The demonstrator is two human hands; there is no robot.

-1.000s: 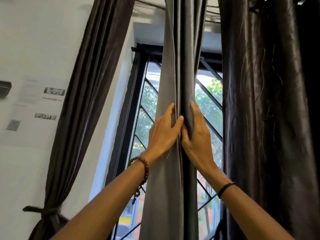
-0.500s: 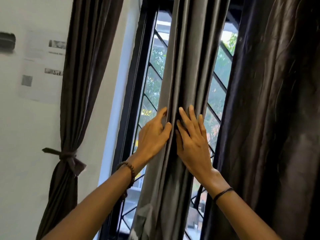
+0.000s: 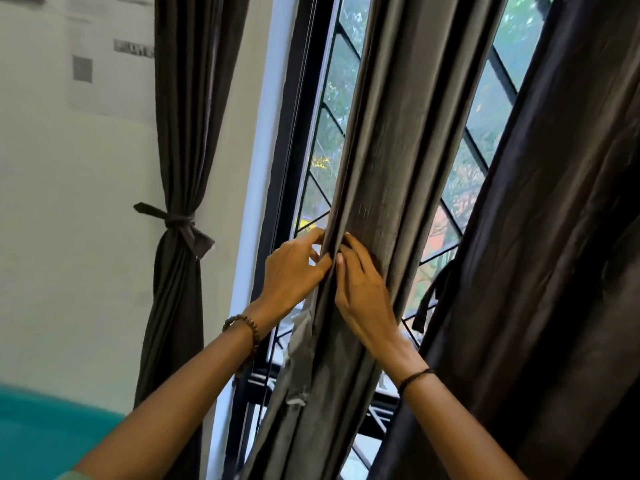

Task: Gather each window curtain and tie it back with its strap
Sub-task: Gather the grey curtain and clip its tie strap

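Leftmost, sheets of paper are hanging on the white wall, their print too blurred to be read. Beside them the left curtain is hanging with its long axis nearly vertical. A tied strap is cinching it into a narrow waist about halfway down, with the knot's ends sticking out to either side. A teal surface is showing at the lower left corner. Moving right, the black window frame and its diagonal grille bars are leaning with the view. The left hand, wearing a beaded bracelet, is reaching up to the left edge of the middle curtain; its grip is pinching the outermost fold between thumb and fingertips. That grey curtain is running as a long gathered column from lower left to upper right, in front of the glass and between the two dark curtains. The right hand, wearing a thin black band at the wrist, is lying on the same pleats just beside the left hand. Its fingers are bending lightly over the fabric and its thumb is lying along the fold; whether its grip is actually pinching cloth I cannot tell. Just right of it a loose dark strap is dangling at the edge of the right curtain, which is hanging loose and slanting the same way.
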